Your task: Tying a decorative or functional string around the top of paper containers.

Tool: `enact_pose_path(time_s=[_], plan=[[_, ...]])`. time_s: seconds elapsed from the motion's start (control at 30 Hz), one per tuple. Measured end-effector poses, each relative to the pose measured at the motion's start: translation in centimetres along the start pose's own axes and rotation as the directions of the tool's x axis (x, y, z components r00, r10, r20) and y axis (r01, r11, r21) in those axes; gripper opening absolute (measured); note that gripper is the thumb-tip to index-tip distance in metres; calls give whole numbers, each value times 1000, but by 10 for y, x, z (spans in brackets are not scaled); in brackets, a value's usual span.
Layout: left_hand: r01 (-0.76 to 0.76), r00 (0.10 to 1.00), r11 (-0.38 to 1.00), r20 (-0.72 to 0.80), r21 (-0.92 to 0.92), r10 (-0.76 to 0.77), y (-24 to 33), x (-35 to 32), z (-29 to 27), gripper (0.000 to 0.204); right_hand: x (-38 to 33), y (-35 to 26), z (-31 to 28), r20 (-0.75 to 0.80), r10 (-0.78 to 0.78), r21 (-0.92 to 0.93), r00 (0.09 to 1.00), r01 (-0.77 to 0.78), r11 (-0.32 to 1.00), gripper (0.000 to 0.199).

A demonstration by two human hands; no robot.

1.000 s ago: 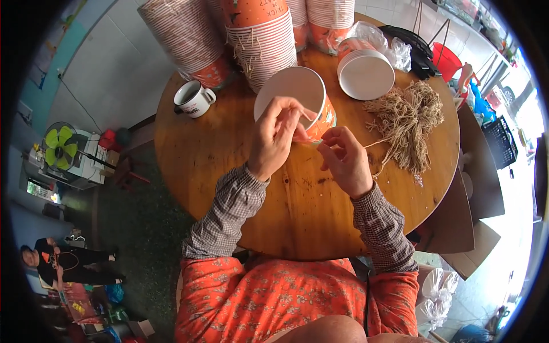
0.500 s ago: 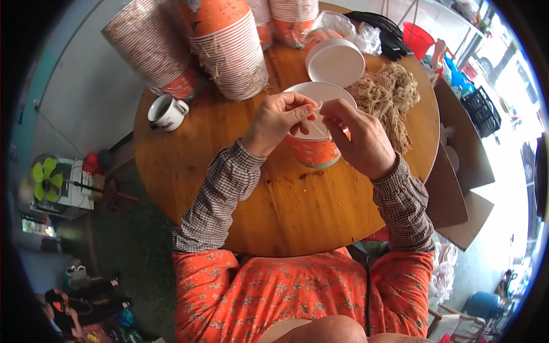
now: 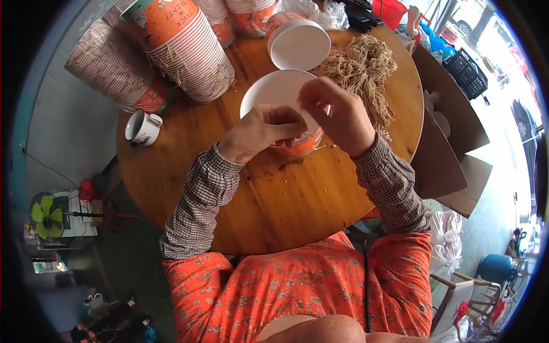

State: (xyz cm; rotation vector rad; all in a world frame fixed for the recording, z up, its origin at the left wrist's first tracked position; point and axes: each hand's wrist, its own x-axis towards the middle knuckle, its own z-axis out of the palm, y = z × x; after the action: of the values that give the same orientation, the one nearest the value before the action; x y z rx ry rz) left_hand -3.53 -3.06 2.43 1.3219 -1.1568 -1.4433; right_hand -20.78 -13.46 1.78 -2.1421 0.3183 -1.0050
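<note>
An orange paper bucket (image 3: pixel 257 94), white inside, stands on the table under my two hands. Over its left side, my left hand (image 3: pixel 260 132) has thumb and fingers pinched together, and what they hold is too small to make out. Just right of it my right hand (image 3: pixel 340 117) is raised over the bucket's right side, fingers curled and partly blurred. A bundle of tan twisted cords (image 3: pixel 366 71) lies beyond my right hand. Short pale bits of strand lie on the table beside the bucket's base.
Tall stacks of nested buckets (image 3: pixel 191 54) stand at the far left, near a white mug (image 3: pixel 143 127). Behind the work is another bucket lying tilted, its white opening (image 3: pixel 300 46) facing me. Clear plastic bags (image 3: pixel 334 16) lie at the back; an open cardboard box (image 3: pixel 440 154) is right of the table.
The whole view has shifted, so the table things sit further left. My left hand has lowered in front of the bucket's rim, and my right hand has turned over with fingers curled down.
</note>
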Motion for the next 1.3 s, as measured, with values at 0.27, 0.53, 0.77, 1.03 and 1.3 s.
enact_pose_path(time_s=[0.27, 0.53, 0.77, 1.03, 1.3], plan=[[-59, 998, 995, -38, -86, 56, -3, -5, 1, 7, -47, 21, -6, -17, 102, 52, 995, -101, 994, 18], [-114, 993, 993, 8, -29, 114, -4, -9, 3, 10, -46, 18, 4, 96, 176, 171, 980, -191, 967, 14], [-65, 995, 988, -71, 143, 76, -3, -14, 10, 11, -57, 24, 5, 22, 191, 228, 981, -191, 955, 10], [-109, 988, 932, -62, 345, 139, -11, -21, 10, 14, -59, 19, 1, -119, 200, 406, 973, -136, 904, 6], [-204, 953, 978, -219, 41, 208, -7, -24, 15, 19, -48, -13, -3, -81, -50, -73, 995, 44, 996, 13]])
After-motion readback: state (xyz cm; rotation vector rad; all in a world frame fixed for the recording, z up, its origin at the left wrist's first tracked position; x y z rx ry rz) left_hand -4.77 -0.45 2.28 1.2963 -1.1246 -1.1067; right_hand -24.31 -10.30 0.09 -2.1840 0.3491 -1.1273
